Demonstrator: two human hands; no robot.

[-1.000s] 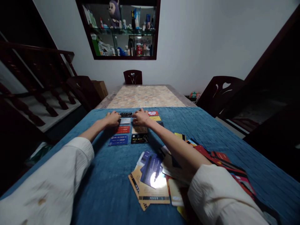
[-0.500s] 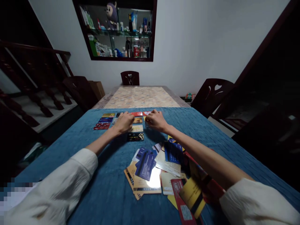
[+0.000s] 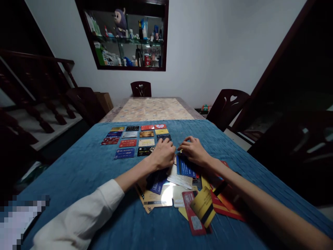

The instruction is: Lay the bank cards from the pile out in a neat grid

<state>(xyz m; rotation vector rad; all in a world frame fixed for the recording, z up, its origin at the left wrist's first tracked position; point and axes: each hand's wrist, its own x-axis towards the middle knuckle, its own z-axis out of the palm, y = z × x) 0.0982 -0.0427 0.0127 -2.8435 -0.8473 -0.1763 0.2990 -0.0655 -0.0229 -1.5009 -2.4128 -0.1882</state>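
Above the far edge of a loose pile, my right hand point(image 3: 194, 150) has its fingertips bent down and pinched on a small yellow-and-blue card point(image 3: 180, 151), mostly covered by the fingers. My left hand point(image 3: 163, 152) is beside it, fingers curled closed; whatever lies in them is hidden. The pile holds a blue card point(image 3: 186, 168), a purple card point(image 3: 157, 185), gold cards point(image 3: 158, 198), a red card point(image 3: 192, 215) and several more. Farther off, plastic cards lie in rows, among them a blue card point(image 3: 125, 153), a cream card point(image 3: 146, 142) and a dark card point(image 3: 163, 137) just beyond my left hand.
A blue cloth point(image 3: 78, 173) covers the near part of the table, and a patterned top point(image 3: 158, 107) shows beyond it. Dark wooden chairs stand around, one at the far end point(image 3: 141, 89) and one at the right point(image 3: 226, 104). A pixelated object point(image 3: 23, 222) lies at the lower left.
Both hands have come back from the card rows to the pile's far edge, moving nearer and rightward. A dark card now shows in the right column below the yellow one. The view has shifted slightly.
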